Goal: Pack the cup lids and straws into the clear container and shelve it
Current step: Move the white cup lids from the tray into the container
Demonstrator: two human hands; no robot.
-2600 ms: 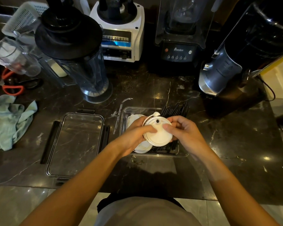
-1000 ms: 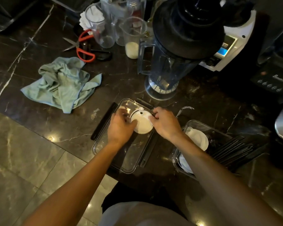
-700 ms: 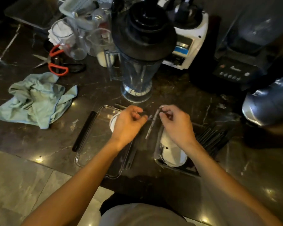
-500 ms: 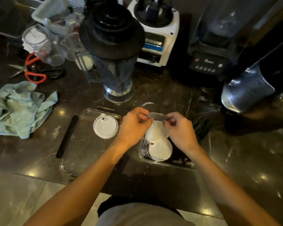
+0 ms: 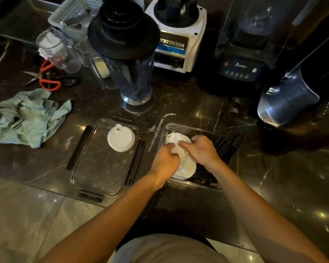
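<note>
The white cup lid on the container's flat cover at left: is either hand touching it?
No. The lone cup lid lies by itself on the clear cover, while the left hand and right hand are both in the clear container.

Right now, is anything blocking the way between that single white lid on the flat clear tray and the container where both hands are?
Only a clear straw wrapper lies on the counter between the single lid and the clear container. It is flat and easily cleared.
</note>
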